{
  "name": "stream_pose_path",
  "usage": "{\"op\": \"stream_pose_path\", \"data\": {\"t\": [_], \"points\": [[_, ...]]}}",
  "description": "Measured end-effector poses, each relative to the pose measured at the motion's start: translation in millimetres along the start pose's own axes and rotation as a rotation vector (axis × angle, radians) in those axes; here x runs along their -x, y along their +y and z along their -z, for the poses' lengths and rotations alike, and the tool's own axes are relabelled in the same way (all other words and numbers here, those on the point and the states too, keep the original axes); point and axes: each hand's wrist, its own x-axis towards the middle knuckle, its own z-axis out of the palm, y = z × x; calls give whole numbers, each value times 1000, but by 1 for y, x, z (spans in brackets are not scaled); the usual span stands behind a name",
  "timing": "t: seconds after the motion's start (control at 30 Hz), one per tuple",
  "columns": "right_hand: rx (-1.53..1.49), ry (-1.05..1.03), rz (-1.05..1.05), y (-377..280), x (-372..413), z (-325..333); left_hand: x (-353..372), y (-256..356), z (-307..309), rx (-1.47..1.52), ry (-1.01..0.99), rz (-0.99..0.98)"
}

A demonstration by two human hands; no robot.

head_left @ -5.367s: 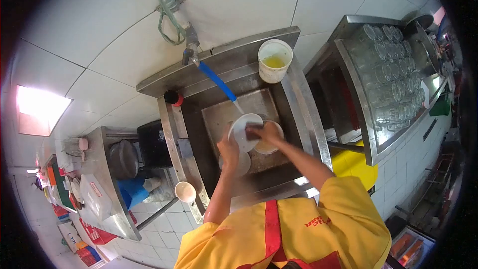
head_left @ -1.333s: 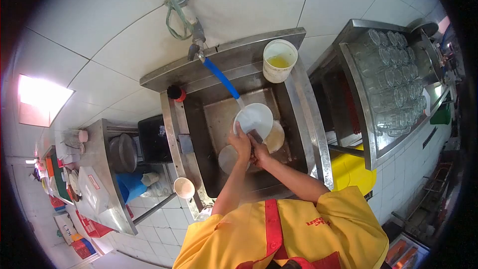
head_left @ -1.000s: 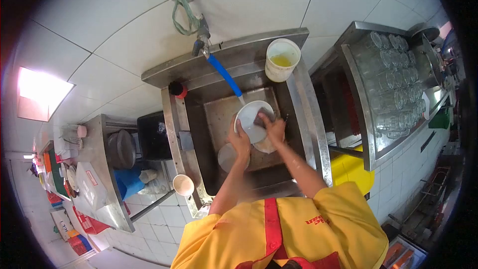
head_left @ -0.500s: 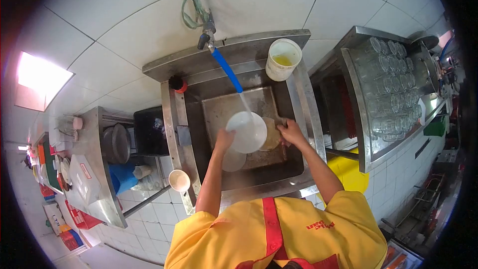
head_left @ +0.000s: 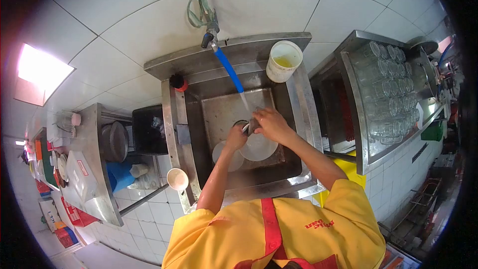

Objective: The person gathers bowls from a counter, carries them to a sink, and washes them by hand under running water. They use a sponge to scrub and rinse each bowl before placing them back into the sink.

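My left hand [head_left: 237, 138] and my right hand [head_left: 272, 125] come together over the sink, fingers closed around a small dark object with a pale, shiny edge [head_left: 246, 127]. I cannot tell what kind of object it is, since the fingers cover much of it. Water runs from a blue hose [head_left: 229, 71] right beside the held object. Below my hands a white bowl [head_left: 260, 150] lies in the metal sink [head_left: 211, 100]. Just left of the bowl is a round translucent piece [head_left: 230, 159], partly behind my left forearm.
A white bucket [head_left: 284, 62] with yellowish liquid stands at the sink's back right corner. A red-and-black brush [head_left: 178, 83] and a blue-grey sponge [head_left: 183, 134] lie on the left rim, near a cup [head_left: 178, 179]. Glass mugs [head_left: 391, 89] fill the right rack.
The white bowl has left my left hand and now lies in the sink. My right hand has moved left to meet my left hand, and both now grip the small dark object.
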Motion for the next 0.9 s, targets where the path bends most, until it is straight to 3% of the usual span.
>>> {"op": "stream_pose_path", "data": {"t": [0.03,0.1,0.13,0.2,0.23,0.33,0.4,0.43,0.5,0.53,0.63,0.7,0.73,0.83,0.9], "points": [[-2,1,-2,-1,1,-4,1,2,-2,-2,-2,1],[116,-294,26,-1,-1,-14,1,10,-7,-110,57,-100],[118,-291,31,2,-4,-15,-1,12,-5,-111,63,-101],[129,-179,358,4,-2,-20,3,12,-3,-166,-60,-142],[123,-181,357,7,-1,-22,5,9,-5,-167,-64,-137],[-27,-246,303,22,-1,-24,2,0,-9,-133,28,-250],[-112,-93,17,25,4,-27,2,-7,-8,106,167,-165],[-112,-94,26,27,9,-34,6,-5,-6,106,175,-164],[-218,-89,-271,24,17,-44,15,-4,-1,24,269,68],[-225,-90,-272,23,17,-48,18,-4,-1,20,267,73],[-217,-43,-98,15,9,-51,21,-2,-4,1,175,52],[-136,5,267,7,1,-46,19,1,-2,57,64,-92],[-128,14,262,11,1,-46,16,6,2,53,60,-103],[-237,12,168,20,5,-47,17,10,15,-24,54,-116],[-265,-62,-173,23,9,-45,10,-3,16,-40,103,109]]}}
